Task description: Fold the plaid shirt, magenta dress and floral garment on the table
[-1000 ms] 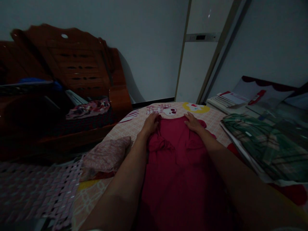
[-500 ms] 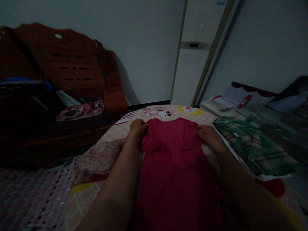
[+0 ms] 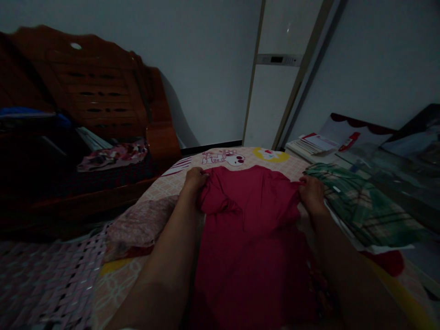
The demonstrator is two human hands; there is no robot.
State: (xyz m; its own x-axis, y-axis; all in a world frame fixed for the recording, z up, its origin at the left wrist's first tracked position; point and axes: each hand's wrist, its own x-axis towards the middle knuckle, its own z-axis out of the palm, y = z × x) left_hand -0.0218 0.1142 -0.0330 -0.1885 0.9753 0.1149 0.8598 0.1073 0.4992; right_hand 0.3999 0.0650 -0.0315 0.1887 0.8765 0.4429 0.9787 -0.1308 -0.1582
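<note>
A red garment (image 3: 250, 229) lies spread lengthwise on a patterned sheet (image 3: 172, 183) in front of me. My left hand (image 3: 194, 179) is closed on the garment's far left corner, where the cloth is bunched. My right hand (image 3: 312, 192) pinches the far right corner and holds it stretched outward. Both forearms run along the garment's sides.
A folded pink cloth (image 3: 137, 224) lies left of the garment. A green plaid cloth (image 3: 364, 211) and stacked papers (image 3: 312, 144) sit at the right. A dark wooden bench (image 3: 96, 119) with clothes on it stands at the left, a white door (image 3: 275, 91) behind.
Both hands have moved apart from the garment's middle top to its outer corners and closed on the cloth, which is now pulled wider across the top.
</note>
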